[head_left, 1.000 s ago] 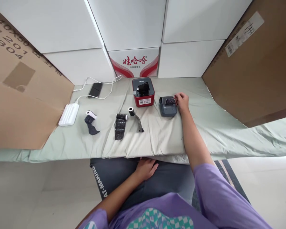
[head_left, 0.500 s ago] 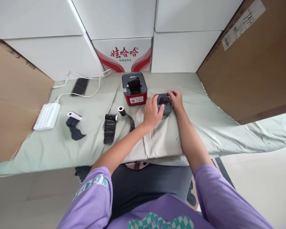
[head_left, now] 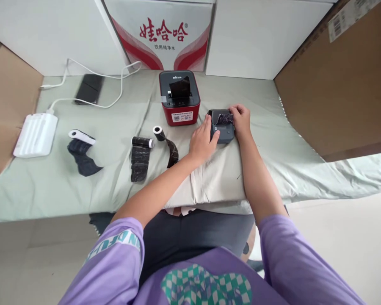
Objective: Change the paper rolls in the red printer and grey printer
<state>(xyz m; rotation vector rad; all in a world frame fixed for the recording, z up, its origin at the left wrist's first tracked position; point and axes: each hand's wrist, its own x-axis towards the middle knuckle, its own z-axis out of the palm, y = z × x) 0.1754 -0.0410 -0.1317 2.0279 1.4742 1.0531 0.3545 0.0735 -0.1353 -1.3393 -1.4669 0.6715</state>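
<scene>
A small dark grey label printer (head_left: 224, 134) lies on the cloth in front of me, a black patterned paper strip (head_left: 225, 119) showing out of its top. Along the printer's left side rest the fingers of my left hand (head_left: 203, 140), with the thumb at its front corner. My right hand (head_left: 241, 120) grips the upper right side of the printer with bent fingers, close to the strip's right end. The fingertips of that hand are partly hidden. Behind and to the left stands a larger red and black printer (head_left: 180, 101) with black paper sticking out of its top.
Three partly unrolled black paper rolls (head_left: 140, 163) (head_left: 159, 133) (head_left: 82, 137) lie to the left. Farther left are a white power bank or adapter (head_left: 36, 134) with a white cable (head_left: 121, 84) and a black phone (head_left: 89, 88). White boxes stand behind; a cardboard box (head_left: 339, 97) borders the right.
The view has tipped down and come closer. My right fingers have shifted from over the strip to the printer's right side, and more of the strip shows. My left hand stays on the printer.
</scene>
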